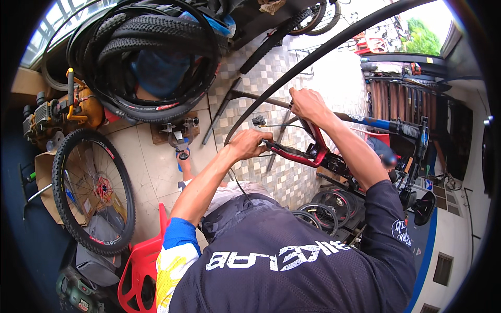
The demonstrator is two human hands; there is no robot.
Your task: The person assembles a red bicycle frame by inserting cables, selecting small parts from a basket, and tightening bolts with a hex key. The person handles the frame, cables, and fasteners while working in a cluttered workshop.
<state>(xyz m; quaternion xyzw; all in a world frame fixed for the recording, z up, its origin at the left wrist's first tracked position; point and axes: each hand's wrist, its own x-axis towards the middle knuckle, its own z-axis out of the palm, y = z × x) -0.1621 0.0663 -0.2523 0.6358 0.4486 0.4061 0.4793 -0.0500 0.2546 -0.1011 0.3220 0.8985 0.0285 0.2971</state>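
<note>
Left hand (249, 144) is closed on a black cable by the red bike frame (297, 152), centre of view. Right hand (308, 104), at 1 o'clock from it, is clamped around the black tyre (334, 46). A spoked wheel (94, 190) is seen at 9 o'clock.

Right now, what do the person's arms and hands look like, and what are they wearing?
Both hands are bare: the left hand and the right hand have no gloves, rings or watch that I can see. The left sleeve is short, with a blue band over yellow and white. The right sleeve is dark navy with a small white round logo. Both forearms are uncovered.
</note>
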